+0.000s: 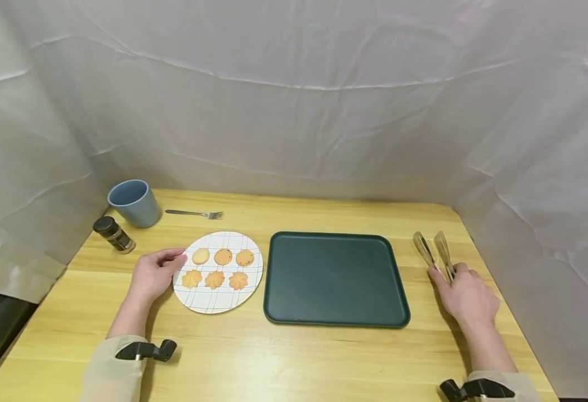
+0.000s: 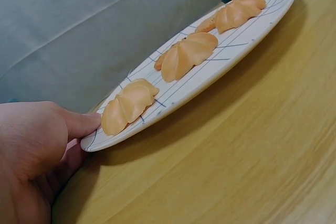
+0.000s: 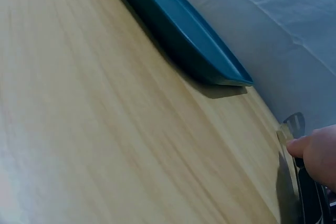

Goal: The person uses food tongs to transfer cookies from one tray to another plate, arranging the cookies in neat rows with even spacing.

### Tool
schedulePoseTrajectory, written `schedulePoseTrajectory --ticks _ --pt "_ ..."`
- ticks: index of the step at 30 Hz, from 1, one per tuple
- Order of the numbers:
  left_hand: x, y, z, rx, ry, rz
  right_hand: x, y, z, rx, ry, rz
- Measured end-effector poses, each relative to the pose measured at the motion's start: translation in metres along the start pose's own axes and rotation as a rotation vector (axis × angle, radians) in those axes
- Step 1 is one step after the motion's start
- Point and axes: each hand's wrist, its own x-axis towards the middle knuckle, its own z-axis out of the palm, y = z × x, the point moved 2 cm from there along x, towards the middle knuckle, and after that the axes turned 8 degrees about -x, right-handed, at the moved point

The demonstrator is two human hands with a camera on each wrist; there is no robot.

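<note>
A round white plate (image 1: 213,304) with thin blue lines carries two rows of three cookies; the near row's flower-shaped cookies (image 1: 214,280) are ridged, the far row's are round (image 1: 223,257). My left hand (image 1: 154,272) pinches the plate's left rim, thumb on top, also seen in the left wrist view. Right of the plate lies a dark green tray (image 1: 331,279) with a bare surface. Beyond its right side, my right hand (image 1: 472,296) grips metal tongs (image 1: 443,248), whose two ends point away and stand apart. In the right wrist view only part of this hand shows.
At the far left stands a blue-grey cup (image 1: 140,207), with a black-capped spice jar (image 1: 115,235) in front of it. A fork (image 1: 193,213) lies behind the plate. Pale cloth (image 1: 299,128) hangs behind and beside the wooden table (image 1: 273,363).
</note>
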Motion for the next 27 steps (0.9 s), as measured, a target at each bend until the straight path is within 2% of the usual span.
schedulePoseTrajectory --ticks 4,11,16,20,27 --pt "0.002 0.0 0.0 0.002 0.003 0.006 0.0 0.001 0.003 0.017 -0.002 0.014" --pt "0.009 -0.002 0.0 0.011 0.017 0.056 0.0 0.0 0.004 0.046 -0.011 0.032" --pt "0.008 0.002 -0.005 0.055 0.018 0.093 -0.002 -0.004 -0.004 0.072 0.041 0.03" --pt "0.003 0.018 -0.01 0.089 0.055 0.146 -0.004 -0.007 -0.011 0.11 0.118 -0.03" --pt "0.0 0.064 -0.009 0.06 0.2 0.292 -0.005 -0.023 -0.036 0.235 0.175 -0.161"
